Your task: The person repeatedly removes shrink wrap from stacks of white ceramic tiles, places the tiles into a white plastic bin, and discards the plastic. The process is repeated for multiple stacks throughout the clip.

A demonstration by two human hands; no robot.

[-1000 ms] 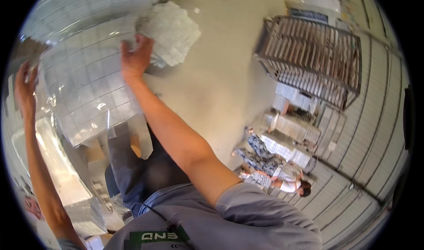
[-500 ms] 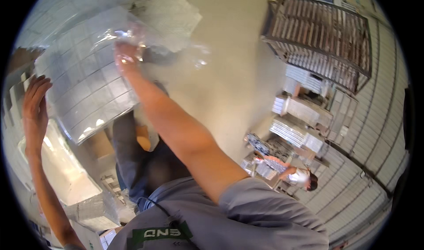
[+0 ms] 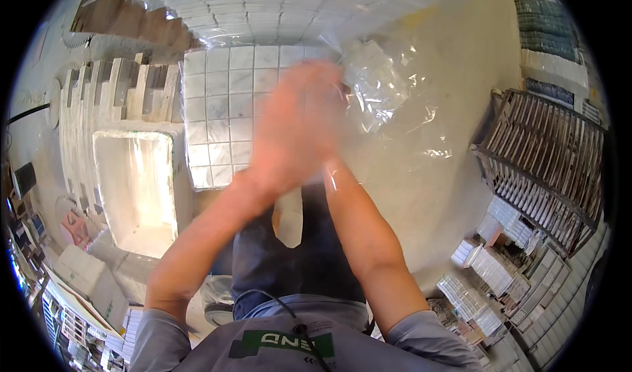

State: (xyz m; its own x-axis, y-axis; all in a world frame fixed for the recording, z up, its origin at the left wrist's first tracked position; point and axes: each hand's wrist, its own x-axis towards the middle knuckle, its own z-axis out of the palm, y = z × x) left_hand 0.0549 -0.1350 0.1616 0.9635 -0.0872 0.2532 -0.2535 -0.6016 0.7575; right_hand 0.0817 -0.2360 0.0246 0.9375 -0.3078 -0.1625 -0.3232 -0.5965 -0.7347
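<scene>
My left hand (image 3: 280,132) and my right hand (image 3: 321,102) are close together above a stack of pale, marbled square mosaic tiles (image 3: 217,105). Motion smears both hands, so their fingers cannot be made out. Clear plastic film (image 3: 388,86) spreads out just right of my right hand, crinkled and shiny. Whether either hand grips the film is not visible. Part of the tile surface is hidden behind my hands and wrists.
Left of the tiles stands a white rectangular tub (image 3: 135,194), with wooden pallets (image 3: 99,102) beyond it. More film-wrapped tiles (image 3: 283,10) rise at the far side. A slatted metal crate (image 3: 546,161) and stacked boxes (image 3: 497,273) are on the right.
My view has swung left. My left hand has come in from the left side to meet my right hand over the tiles. The film now lies farther right of the tile stack.
</scene>
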